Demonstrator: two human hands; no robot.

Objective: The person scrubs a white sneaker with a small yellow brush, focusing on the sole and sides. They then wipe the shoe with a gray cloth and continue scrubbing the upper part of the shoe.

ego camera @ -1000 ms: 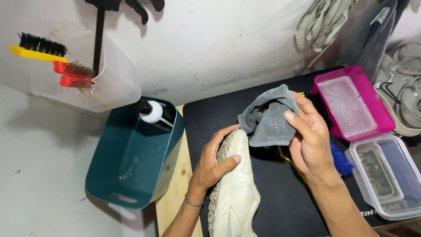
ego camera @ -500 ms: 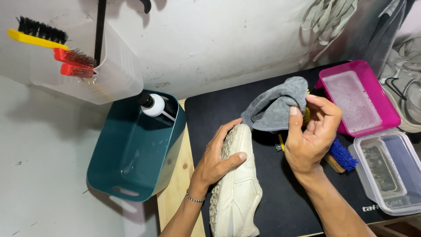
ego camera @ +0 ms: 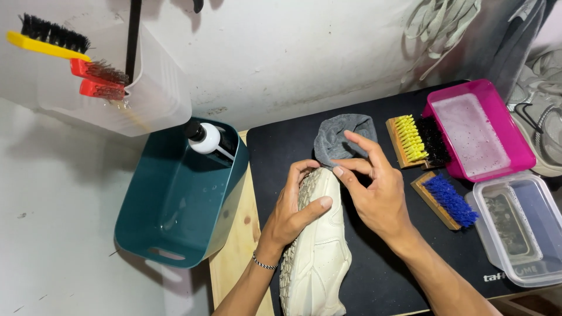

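Hands [ego camera: 293, 208] on cream sneaker [ego camera: 319, 257] — pink tub [ego camera: 436, 96] right

A black mat [ego camera: 374, 275] covers a wooden table [ego camera: 234, 257]. Lying directly on the mat: a cream sneaker [ego camera: 319, 257], a grey cloth [ego camera: 339, 137], 2 wooden brushes, 1 with yellow and black bristles [ego camera: 417, 140] and 1 with blue bristles [ego camera: 446, 200], a pink tray [ego camera: 479, 130] and a clear plastic container [ego camera: 521, 225].

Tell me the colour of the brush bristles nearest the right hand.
Blue bristles, on a wooden-backed brush, head view.
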